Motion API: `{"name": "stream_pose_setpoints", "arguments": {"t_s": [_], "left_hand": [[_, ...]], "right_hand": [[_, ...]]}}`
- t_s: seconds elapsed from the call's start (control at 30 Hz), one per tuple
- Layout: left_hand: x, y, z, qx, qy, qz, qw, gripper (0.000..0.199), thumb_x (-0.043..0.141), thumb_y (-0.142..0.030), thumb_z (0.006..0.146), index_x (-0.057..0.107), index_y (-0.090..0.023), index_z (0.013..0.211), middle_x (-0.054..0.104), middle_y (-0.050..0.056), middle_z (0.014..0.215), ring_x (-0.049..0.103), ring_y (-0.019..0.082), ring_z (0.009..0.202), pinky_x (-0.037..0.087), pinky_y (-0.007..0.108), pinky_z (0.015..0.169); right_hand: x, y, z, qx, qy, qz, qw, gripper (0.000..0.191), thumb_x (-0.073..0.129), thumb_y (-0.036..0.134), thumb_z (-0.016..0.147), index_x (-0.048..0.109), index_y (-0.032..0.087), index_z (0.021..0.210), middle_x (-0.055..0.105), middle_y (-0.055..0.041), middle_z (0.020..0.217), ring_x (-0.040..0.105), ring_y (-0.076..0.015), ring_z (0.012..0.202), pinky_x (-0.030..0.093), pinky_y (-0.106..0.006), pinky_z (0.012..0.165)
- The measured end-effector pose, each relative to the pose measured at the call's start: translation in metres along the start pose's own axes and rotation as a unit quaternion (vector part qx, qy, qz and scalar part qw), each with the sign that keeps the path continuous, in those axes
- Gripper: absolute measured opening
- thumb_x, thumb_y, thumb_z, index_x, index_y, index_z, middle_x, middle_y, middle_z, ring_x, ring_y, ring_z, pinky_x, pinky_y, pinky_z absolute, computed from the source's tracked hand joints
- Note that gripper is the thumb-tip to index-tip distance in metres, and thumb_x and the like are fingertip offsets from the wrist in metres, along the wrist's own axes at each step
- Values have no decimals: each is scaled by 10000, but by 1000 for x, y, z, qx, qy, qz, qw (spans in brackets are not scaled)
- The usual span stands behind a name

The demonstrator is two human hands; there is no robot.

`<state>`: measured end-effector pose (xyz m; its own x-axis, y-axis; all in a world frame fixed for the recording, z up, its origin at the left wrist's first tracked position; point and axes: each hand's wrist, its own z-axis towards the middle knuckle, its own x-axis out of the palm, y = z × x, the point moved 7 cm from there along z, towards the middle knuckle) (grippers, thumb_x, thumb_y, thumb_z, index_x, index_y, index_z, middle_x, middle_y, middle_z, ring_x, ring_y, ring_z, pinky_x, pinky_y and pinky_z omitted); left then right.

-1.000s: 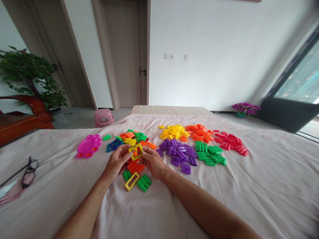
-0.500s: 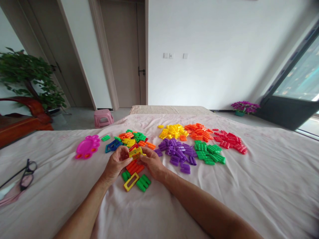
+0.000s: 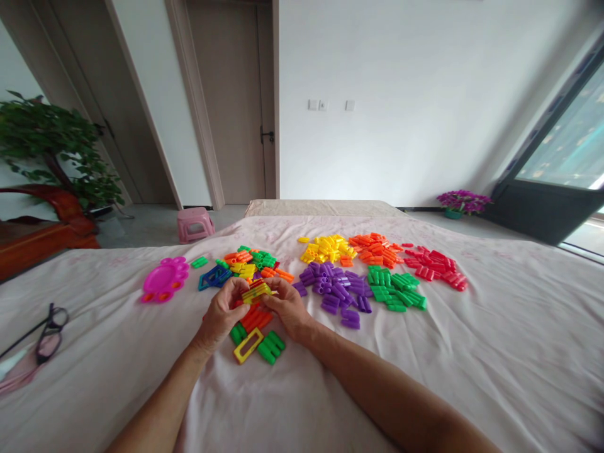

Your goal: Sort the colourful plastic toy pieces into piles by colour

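Between my two hands is a small stack of yellow and red plastic building pieces [image 3: 256, 291]. My left hand [image 3: 223, 310] pinches its left side with bent fingers, and my right hand [image 3: 289, 307] grips the right side. Just below, orange tube pieces [image 3: 257, 319] lie joined side by side. Nearer to me are a yellow rectangular frame [image 3: 248, 346] and a green block of joined tubes [image 3: 271, 347]. Behind my hands sits a mixed pile with green tubes [image 3: 262, 258], plus blue frame pieces [image 3: 214, 277]. My fingers partly hide the stack.
Sorted heaps of yellow [image 3: 329, 249], orange [image 3: 376, 250], red [image 3: 436, 264], purple [image 3: 335, 286] and green tubes [image 3: 397, 289] spread rightward on the pink cloth [image 3: 425, 377]. A magenta paw-shaped tray [image 3: 163, 277] and glasses [image 3: 51, 330] lie left. A pink stool [image 3: 195, 224] stands beyond.
The stack has tilted slightly in my fingers, showing more red along its top. Both hands stay in nearly the same place, and the view has shifted a little.
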<state>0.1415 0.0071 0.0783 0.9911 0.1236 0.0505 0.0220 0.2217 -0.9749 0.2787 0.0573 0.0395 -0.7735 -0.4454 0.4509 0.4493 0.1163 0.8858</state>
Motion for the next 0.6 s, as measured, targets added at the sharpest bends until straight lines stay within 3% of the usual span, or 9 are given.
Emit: {"name": "stream_pose_setpoints", "arguments": {"t_s": [0.13,0.3,0.43,0.6], "left_hand": [[4,0,-1,-13,-8,-6,1000,571,753,-207,647,564,-201,1186,685,57,1106,660,214,1004,520,326,889],[5,5,1,-15,23,-17,999,557,788,-295,684,614,-184,1201,662,110,1273,615,275,1197,480,411,1039],[0,14,3,-20,31,-41,998,616,805,-342,698,617,-194,1266,651,117,1311,586,291,1242,490,410,1036],[-5,30,3,-51,28,-85,995,626,809,-429,700,645,-215,1265,697,111,1234,638,297,1157,527,404,966]], "right_hand": [[-3,3,2,-29,-19,-6,999,391,825,294,638,583,222,936,644,34,855,585,-105,615,517,-262,628],[1,10,0,-85,-17,-14,996,463,850,324,613,515,249,924,601,36,765,567,-137,625,495,-284,629],[5,19,-7,-139,-28,-77,987,390,807,290,680,508,251,928,576,21,792,559,-149,677,475,-276,646],[12,30,-17,-214,-16,-172,962,302,749,209,727,533,230,938,557,-16,984,542,-126,727,464,-253,651]]}}
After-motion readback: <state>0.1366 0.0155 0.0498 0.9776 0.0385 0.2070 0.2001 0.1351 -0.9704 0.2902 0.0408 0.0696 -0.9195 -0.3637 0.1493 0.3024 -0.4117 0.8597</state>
